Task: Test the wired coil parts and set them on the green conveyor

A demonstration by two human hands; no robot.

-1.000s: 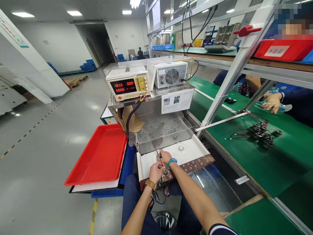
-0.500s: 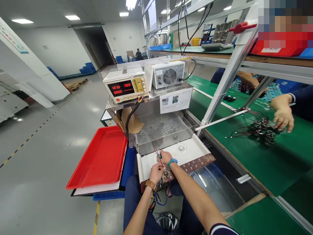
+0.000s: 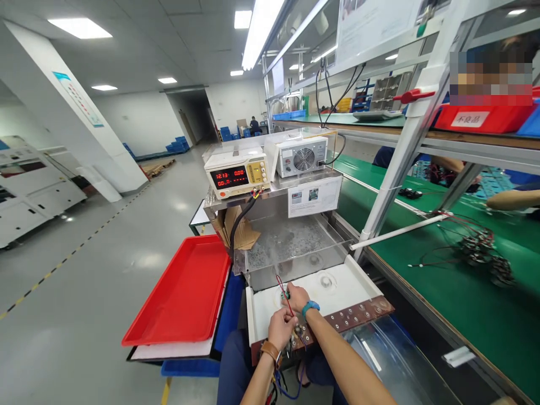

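My right hand (image 3: 297, 298) has its fingers closed on a small green circuit board (image 3: 285, 294), most of which the fingers hide. From the board a thin red wire (image 3: 289, 306) loops up and back down. My left hand (image 3: 282, 329) pinches the wire's lower end, close to the metal contacts (image 3: 299, 331) on a brown strip (image 3: 358, 315) with rows of studs. Both hands are over the white fixture tray (image 3: 264, 318), which has a round clear part (image 3: 326, 282) on its right side.
A power supply (image 3: 236, 171) with red digits stands behind the fixture, beside a grey fan-cooled unit (image 3: 304, 156). At left lies a red tray (image 3: 189, 292). On the green bench (image 3: 442, 281) at right are wired bundles (image 3: 476, 247); a co-worker's arm (image 3: 512, 199) reaches in there.
The camera view has tilted up and turned left, so the scene sits lower and further right. The co-worker's hand has left the wired bundles. My hands keep nearly the same pose.
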